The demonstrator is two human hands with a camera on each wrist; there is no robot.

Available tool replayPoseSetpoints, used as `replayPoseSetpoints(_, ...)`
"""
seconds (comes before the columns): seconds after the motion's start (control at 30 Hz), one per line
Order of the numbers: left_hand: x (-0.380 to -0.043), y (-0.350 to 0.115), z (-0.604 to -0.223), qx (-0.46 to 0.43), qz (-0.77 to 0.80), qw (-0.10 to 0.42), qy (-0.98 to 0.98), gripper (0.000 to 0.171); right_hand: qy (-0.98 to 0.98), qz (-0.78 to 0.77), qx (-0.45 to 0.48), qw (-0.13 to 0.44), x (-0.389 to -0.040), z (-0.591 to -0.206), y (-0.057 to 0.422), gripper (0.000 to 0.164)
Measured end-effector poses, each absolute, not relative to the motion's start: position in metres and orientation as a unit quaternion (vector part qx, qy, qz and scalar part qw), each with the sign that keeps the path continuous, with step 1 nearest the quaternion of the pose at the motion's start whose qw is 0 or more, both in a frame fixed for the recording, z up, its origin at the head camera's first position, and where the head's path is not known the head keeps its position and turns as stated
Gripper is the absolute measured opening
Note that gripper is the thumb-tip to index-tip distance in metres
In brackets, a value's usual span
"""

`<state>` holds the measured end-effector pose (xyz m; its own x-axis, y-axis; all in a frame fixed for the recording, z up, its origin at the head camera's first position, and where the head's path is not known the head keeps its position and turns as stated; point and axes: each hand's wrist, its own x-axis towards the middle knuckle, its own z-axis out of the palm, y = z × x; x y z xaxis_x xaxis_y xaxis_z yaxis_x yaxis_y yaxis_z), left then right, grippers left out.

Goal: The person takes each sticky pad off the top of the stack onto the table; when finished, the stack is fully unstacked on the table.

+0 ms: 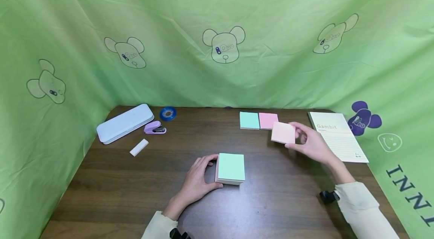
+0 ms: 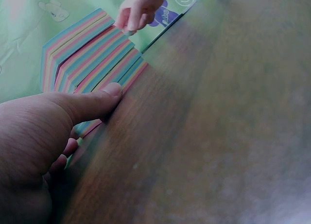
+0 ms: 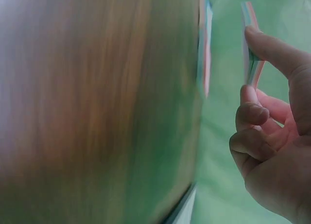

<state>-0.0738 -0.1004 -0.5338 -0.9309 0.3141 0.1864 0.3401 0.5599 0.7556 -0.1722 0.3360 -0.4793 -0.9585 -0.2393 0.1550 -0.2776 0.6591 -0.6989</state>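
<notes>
My left hand [image 1: 196,180] grips a tall stack of sticky note pads [image 1: 231,167] by its left side, thumb on the near edge and a finger on the far edge. The top pad is mint green, and in the left wrist view the stack [image 2: 92,54] shows striped, coloured edges. My right hand [image 1: 312,142] pinches a thin pink sticky note pad [image 1: 283,133] between thumb and fingers, raised off the table in the right wrist view. Beside it, a mint pad [image 1: 249,120] and a pink pad [image 1: 268,120] lie side by side near the back edge.
A white notepad [image 1: 337,137] lies at the right edge. At the back left are a pale blue pencil case [image 1: 125,123], a purple stapler [image 1: 155,127], a blue tape roll [image 1: 167,113] and a white eraser [image 1: 139,147]. A green curtain [image 1: 190,73] hangs behind the wooden table [image 1: 118,194].
</notes>
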Motion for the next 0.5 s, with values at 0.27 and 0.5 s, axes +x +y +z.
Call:
replayPoseSetpoints(0.27, -0.074, -0.100, -0.534, -0.187, -0.426, 0.015, -0.885, 0.094, -0.935, 0.329, 0.129, 0.022, -0.184, -0.487, 0.367, 0.076)
replayPoseSetpoints(0.5, -0.074, -0.101, -0.533, -0.188, -0.430, 0.011, -0.883, 0.094, -0.957, 0.258, 0.134, -0.001, -0.188, -0.491, 0.369, 0.086)
